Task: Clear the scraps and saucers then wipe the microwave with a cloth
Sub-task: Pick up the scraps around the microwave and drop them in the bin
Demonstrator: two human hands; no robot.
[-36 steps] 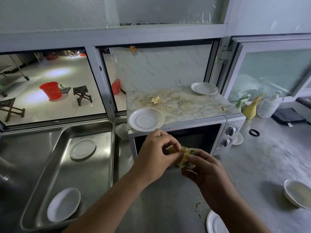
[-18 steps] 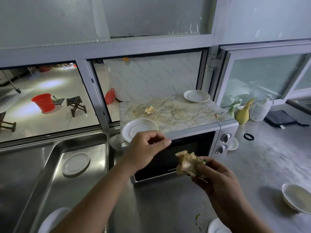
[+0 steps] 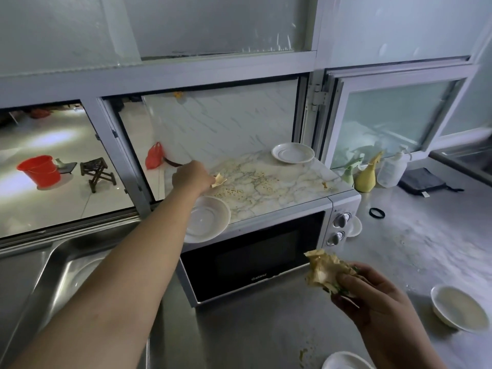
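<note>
At frame centre the left hand (image 3: 192, 176) pinches a small scrap (image 3: 219, 180) lying on the crumb-strewn microwave (image 3: 266, 222) top. Two saucers (image 3: 210, 219) sit there, front-left and back-right. Lower right, the right hand (image 3: 372, 296) grips a wad of scraps (image 3: 323, 270) above the bench (image 3: 415, 235).

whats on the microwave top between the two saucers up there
In the head view, between the front saucer and the back saucer the marbled microwave top is strewn with yellowish crumbs. Nothing larger lies there.
</note>
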